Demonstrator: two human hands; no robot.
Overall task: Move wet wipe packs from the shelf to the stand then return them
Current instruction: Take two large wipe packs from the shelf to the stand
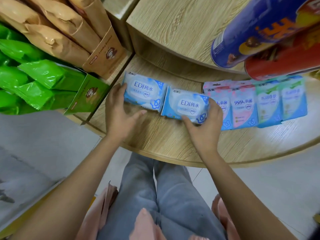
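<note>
Head view, read left to right. Far left of the left fingers, glossy green packets stand crowded in a green carton. Beyond them, creased brown paper bags fill a brown carton. Both cartons sit just beside the rim of the round stand, whose pale surface has a wood-grain finish.

The left hand holds the first blue pack. Its fingers curl round the pack's left end and the thumb lies along the near edge. This soft, pillow-shaped plastic pack lies flat on the stand.

Its right end touches the second blue pack, which the right hand grips. The thumb is on the near edge and the fingers wrap over the right end, covering part of the label.

Directly right of those fingers stand two pink packs, then two green packs, in a row edge to edge. The nearest pink pack is partly hidden by the right hand.

Above and beyond the right fingers, a blue tin and a red tin, both cylindrical, overhang the stand's upper tier. Below both hands are grey jeans and a grey tiled floor.
</note>
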